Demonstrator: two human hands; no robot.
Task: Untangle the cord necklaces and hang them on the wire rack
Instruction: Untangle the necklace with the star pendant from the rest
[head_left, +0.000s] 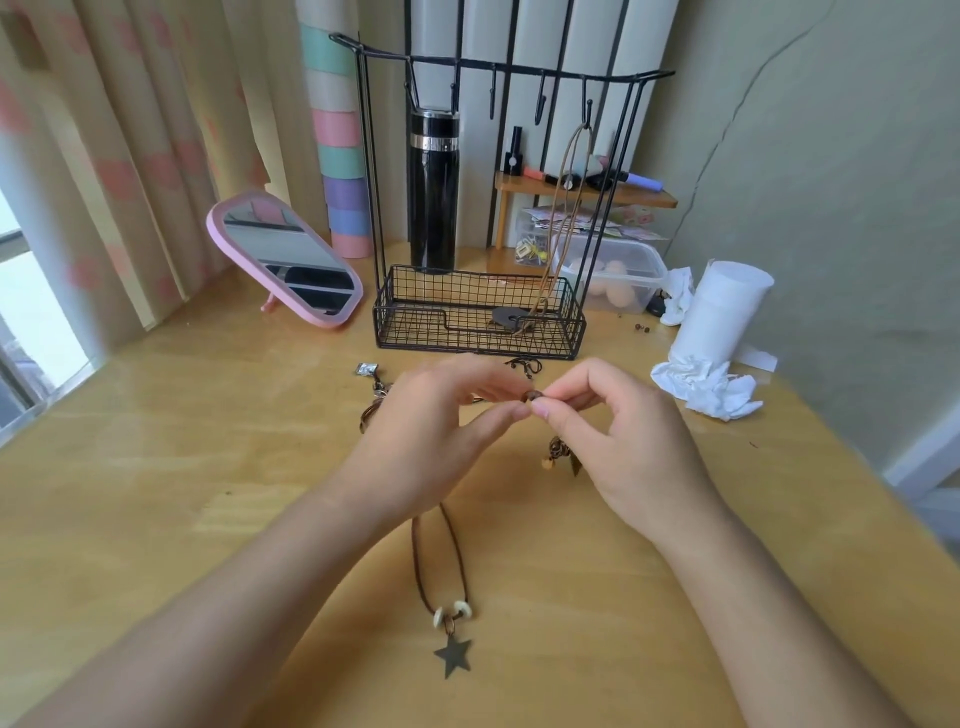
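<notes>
Nothing here can be read as text, a brand or a number. The printed cards (566, 221) in the clear box (641, 273), just behind the right post of the wire rack (478, 332), show coloured print that is too small and blurred to make out. The small black bottle (514, 150) on the wooden shelf (644, 197) behind the rack bears a white round mark, not legible.

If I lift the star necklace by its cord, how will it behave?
Probably floppy: its thin cord lies in a loose loop. The star pendant would likely hang lowest and swing. The pale beads might slide.
</notes>
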